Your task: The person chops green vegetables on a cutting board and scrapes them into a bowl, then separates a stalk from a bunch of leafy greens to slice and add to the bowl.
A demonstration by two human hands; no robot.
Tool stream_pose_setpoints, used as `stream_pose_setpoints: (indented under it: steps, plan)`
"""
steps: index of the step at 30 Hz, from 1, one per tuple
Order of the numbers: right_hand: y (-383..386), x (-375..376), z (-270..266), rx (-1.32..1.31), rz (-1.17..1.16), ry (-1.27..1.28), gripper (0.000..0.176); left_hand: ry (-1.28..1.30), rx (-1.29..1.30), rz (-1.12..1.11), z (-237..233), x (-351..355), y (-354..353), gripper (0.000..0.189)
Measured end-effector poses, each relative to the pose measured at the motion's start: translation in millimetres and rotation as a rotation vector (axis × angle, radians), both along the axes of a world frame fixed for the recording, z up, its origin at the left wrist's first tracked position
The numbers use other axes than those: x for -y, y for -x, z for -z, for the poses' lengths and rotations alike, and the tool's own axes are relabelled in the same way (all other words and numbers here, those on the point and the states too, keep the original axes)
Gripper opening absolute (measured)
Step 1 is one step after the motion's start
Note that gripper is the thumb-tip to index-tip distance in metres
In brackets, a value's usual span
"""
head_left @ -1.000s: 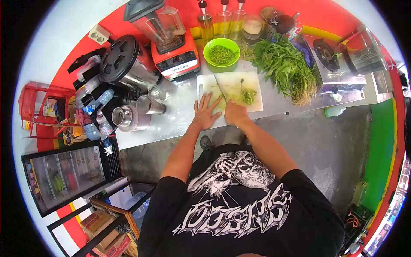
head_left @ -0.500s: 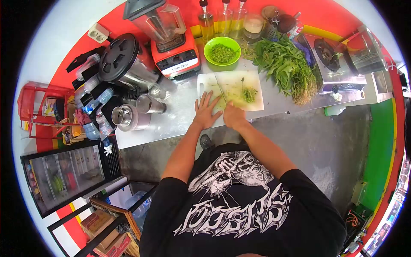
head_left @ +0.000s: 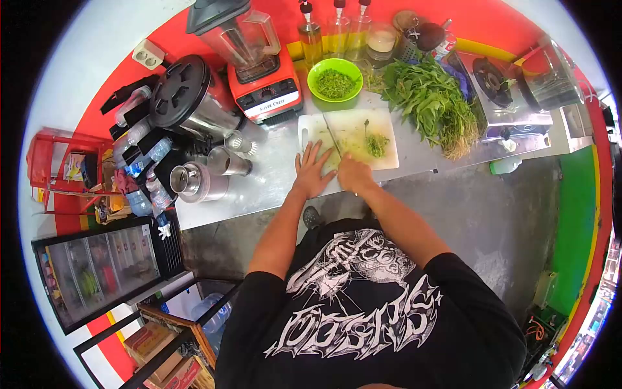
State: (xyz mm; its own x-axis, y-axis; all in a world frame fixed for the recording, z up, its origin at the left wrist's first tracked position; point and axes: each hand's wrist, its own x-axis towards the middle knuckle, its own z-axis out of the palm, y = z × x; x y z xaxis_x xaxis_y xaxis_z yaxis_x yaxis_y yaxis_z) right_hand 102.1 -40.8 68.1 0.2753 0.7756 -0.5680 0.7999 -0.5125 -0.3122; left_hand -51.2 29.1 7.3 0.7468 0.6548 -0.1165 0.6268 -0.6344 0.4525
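Observation:
On the steel counter lies a white cutting board (head_left: pixel 382 120) with bits of green on it. My left hand (head_left: pixel 313 172) rests flat with spread fingers over the board's near left corner. The fingers of my right hand (head_left: pixel 354 175) are wrapped round the handle of a knife (head_left: pixel 332 134), whose blade points away across the board. To the right of the blade sits a small heap of chopped greens (head_left: pixel 377 145). Behind the board stands a green bowl (head_left: pixel 335 98) holding chopped greens.
A bundle of leafy greens with roots (head_left: pixel 431 104) lies right of the board, beside a stove (head_left: pixel 495 87). Left are a red blender (head_left: pixel 269 94), a large steel container (head_left: pixel 210 117) and metal cups (head_left: pixel 223 162). Bottles (head_left: pixel 311 42) line the back wall.
The camera view has shifted very slightly. Both hands, the knife and the greens look the same as before.

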Motion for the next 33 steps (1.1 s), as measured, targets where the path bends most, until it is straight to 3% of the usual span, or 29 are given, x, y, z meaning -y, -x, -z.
stream_pose_setpoints:
  steps: [14, 19, 23, 28, 33]
  plan:
    - [-4.8, -3.7, 2.0, -0.003, 0.025, 0.011, 0.048, 0.006, 0.038, -0.001, -1.3, 1.7, -0.7, 0.073]
    - [-12.1, -19.7, -18.5, 0.077, -0.109, 0.048, 0.059, 0.015, 0.032, 0.002, -0.5, 0.7, 0.9, 0.072]
    - [-10.1, -13.0, -17.7, 0.09, -0.16, 0.066, 0.057, 0.011, 0.06, -0.003, -0.7, 1.3, 1.4, 0.072]
    - [5.4, 7.7, 8.9, 0.056, 0.038, -0.039, 0.046, 0.001, 0.073, -0.016, 4.7, -0.7, 2.1, 0.075]
    - [2.5, 2.8, 6.8, 0.076, -0.013, -0.038, 0.048, 0.018, 0.038, -0.012, -1.8, -0.7, 1.3, 0.079]
